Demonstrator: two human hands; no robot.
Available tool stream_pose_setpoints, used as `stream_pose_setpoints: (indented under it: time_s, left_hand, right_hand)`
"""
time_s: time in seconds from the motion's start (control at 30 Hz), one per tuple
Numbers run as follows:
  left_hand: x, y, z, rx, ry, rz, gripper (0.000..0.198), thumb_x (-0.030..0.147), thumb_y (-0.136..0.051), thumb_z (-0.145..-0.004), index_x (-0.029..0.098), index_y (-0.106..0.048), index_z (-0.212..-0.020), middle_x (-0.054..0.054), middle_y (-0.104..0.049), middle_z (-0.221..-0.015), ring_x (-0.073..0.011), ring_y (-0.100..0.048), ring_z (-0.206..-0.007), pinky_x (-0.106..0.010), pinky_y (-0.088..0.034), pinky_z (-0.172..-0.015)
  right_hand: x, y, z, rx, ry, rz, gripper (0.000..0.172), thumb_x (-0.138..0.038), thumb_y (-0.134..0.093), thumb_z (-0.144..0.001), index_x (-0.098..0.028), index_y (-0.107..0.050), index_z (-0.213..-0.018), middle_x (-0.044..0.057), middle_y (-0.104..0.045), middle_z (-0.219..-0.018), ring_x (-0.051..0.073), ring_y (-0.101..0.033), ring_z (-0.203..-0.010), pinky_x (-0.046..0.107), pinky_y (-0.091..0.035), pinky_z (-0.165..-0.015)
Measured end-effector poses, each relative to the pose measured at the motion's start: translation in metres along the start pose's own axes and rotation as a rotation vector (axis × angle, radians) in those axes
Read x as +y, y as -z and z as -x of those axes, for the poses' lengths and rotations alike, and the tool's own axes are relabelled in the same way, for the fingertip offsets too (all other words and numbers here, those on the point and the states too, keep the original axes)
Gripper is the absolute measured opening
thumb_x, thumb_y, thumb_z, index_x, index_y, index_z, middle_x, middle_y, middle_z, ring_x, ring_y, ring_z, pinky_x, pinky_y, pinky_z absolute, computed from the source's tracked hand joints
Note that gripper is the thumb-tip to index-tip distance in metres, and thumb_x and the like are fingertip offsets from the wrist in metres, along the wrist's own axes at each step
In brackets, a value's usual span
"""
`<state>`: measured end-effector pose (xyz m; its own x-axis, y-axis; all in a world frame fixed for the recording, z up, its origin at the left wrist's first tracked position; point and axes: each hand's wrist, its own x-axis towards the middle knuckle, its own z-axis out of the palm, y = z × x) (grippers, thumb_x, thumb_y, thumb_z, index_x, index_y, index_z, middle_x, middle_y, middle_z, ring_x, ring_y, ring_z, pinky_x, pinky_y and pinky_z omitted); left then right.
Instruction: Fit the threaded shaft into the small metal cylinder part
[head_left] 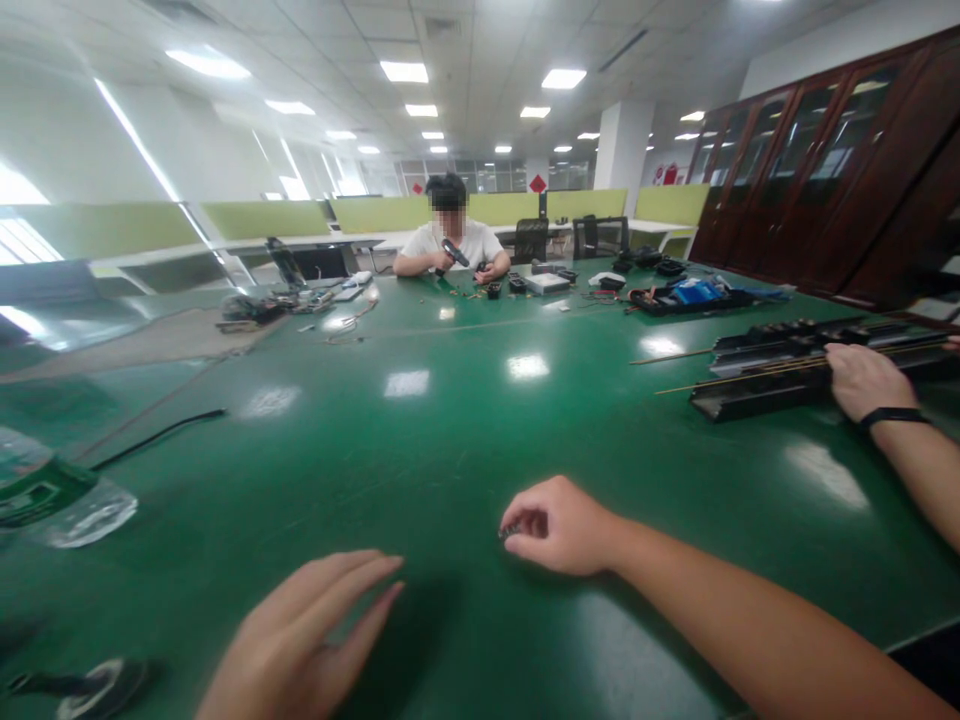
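My left hand (pixel 300 640) hovers low over the green table (pixel 420 440) near its front edge, fingers stretched out and together, holding nothing. My right hand (pixel 559 525) rests on the table just right of it, curled into a loose fist. A small dark object (pixel 510 529) shows between its thumb and fingers, too small to name.
A plastic water bottle (pixel 52 500) lies at the left edge, a black cable (pixel 161 435) beyond it. Another person's hand (pixel 866 380) with a black wristband rests on long black trays (pixel 795 375) at right. A seated person (pixel 450 245) works with a tool across the table among scattered parts.
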<state>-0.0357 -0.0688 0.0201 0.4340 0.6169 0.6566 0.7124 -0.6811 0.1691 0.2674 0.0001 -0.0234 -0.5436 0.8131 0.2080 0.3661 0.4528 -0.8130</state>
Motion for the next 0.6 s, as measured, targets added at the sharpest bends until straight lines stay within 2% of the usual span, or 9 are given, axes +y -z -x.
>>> stream_pose_setpoints:
  time_s: [0.07, 0.1, 0.2, 0.3, 0.37, 0.47, 0.53, 0.6]
  left_hand:
    - [0.019, -0.024, -0.026, -0.102, -0.167, -0.014, 0.018, 0.021, -0.066, -0.087, 0.025, -0.069, -0.103, -0.003, -0.073, -0.094, -0.0175, -0.069, -0.08, -0.029, -0.057, -0.077]
    - [0.028, -0.035, -0.038, -0.127, -0.197, -0.008, 0.018, 0.019, -0.064, -0.087, 0.024, -0.068, -0.104, -0.004, -0.073, -0.095, -0.0183, -0.069, -0.082, -0.03, -0.057, -0.076]
    - [0.043, -0.062, -0.061, -0.268, -0.207, -0.002, 0.027, 0.018, -0.062, -0.086, 0.022, -0.064, -0.112, -0.007, -0.071, -0.105, -0.023, -0.068, -0.089, -0.035, -0.056, -0.076]
    - [0.046, -0.079, -0.066, -0.339, -0.199, 0.013, 0.014, 0.016, -0.056, -0.089, 0.022, -0.065, -0.098, -0.005, -0.07, -0.093, -0.022, -0.066, -0.079, -0.035, -0.054, -0.067]
    - [0.046, -0.085, -0.065, -0.341, -0.172, 0.001, 0.012, 0.015, -0.053, -0.091, 0.021, -0.064, -0.092, -0.004, -0.068, -0.085, -0.0214, -0.064, -0.074, -0.034, -0.053, -0.064]
    - [0.047, -0.088, -0.063, -0.31, -0.16, -0.016, 0.019, 0.013, -0.052, -0.091, 0.021, -0.064, -0.103, -0.005, -0.069, -0.087, -0.022, -0.065, -0.075, -0.034, -0.054, -0.065]
    - [0.046, -0.083, -0.06, -0.278, -0.172, -0.007, 0.025, 0.013, -0.049, -0.093, 0.022, -0.063, -0.111, -0.004, -0.071, -0.091, -0.0208, -0.066, -0.077, -0.033, -0.054, -0.066]
    - [0.04, -0.069, -0.054, -0.241, -0.143, -0.014, 0.023, 0.018, -0.049, -0.096, 0.024, -0.064, -0.112, -0.002, -0.072, -0.093, -0.0192, -0.067, -0.078, -0.032, -0.054, -0.069]
  right_hand:
    - [0.001, 0.0, 0.0, -0.004, -0.018, -0.028, 0.019, -0.028, -0.072, -0.079, -0.015, -0.077, -0.092, 0.001, -0.068, -0.067, 0.012, -0.059, -0.057, 0.021, -0.046, -0.056]
    - [0.001, 0.0, 0.0, -0.008, -0.029, -0.042, 0.02, -0.03, -0.072, -0.079, -0.015, -0.077, -0.092, 0.001, -0.067, -0.066, 0.011, -0.058, -0.056, 0.021, -0.045, -0.055]
    - [0.004, -0.001, -0.002, -0.02, -0.067, -0.076, 0.02, -0.032, -0.074, -0.078, -0.015, -0.076, -0.088, -0.001, -0.064, -0.062, 0.01, -0.053, -0.053, 0.02, -0.041, -0.052]
    - [0.005, -0.001, -0.002, -0.041, -0.093, -0.097, 0.015, -0.028, -0.074, -0.076, -0.015, -0.075, -0.082, -0.003, -0.062, -0.059, 0.01, -0.052, -0.052, 0.02, -0.039, -0.05]
    - [0.006, -0.002, -0.002, -0.049, -0.097, -0.112, 0.012, -0.026, -0.073, -0.075, -0.015, -0.073, -0.078, -0.003, -0.06, -0.058, 0.009, -0.052, -0.052, 0.019, -0.038, -0.049]
    - [0.004, -0.001, -0.001, -0.058, -0.103, -0.15, 0.015, -0.029, -0.073, -0.077, -0.014, -0.072, -0.075, -0.003, -0.059, -0.058, 0.009, -0.05, -0.052, 0.019, -0.036, -0.048]
    - [0.002, 0.0, 0.0, -0.076, -0.107, -0.17, 0.019, -0.032, -0.074, -0.077, -0.014, -0.073, -0.079, -0.003, -0.059, -0.059, 0.009, -0.05, -0.052, 0.02, -0.036, -0.049]
    - [0.001, 0.001, 0.0, -0.1, -0.115, -0.171, 0.025, -0.037, -0.075, -0.077, -0.014, -0.075, -0.088, -0.002, -0.062, -0.062, 0.01, -0.052, -0.054, 0.02, -0.038, -0.051]
